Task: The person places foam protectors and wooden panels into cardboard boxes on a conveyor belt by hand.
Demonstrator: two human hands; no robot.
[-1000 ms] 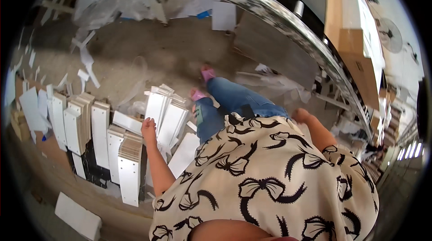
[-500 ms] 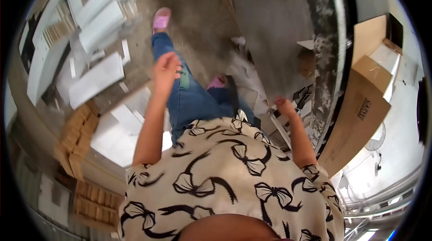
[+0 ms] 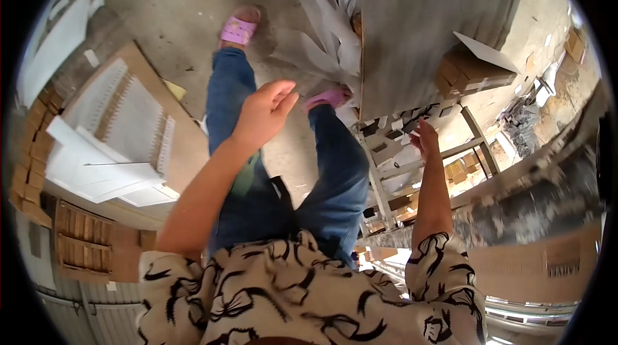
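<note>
My left hand is raised in front of my left thigh, with nothing in it. Its fingers are loosely bent and the thumb stands apart. My right hand hangs out to the right, empty, with its fingers spread a little. It is nearest to a metal frame beside a large grey board-like surface. On that surface sits a small cardboard box with a white sheet on top. Neither hand appears to touch anything.
Crumpled whitish plastic sheeting lies by my right foot. At left, stacked white panels rest on cardboard, near brown cartons and a wooden pallet. Scraps lie about the frame; a long scuffed beam runs at right.
My body has turned right and stepped forward, so the grey surface, frame and panels sit differently in view. My left hand has swung to the right. Both hands stay empty.
</note>
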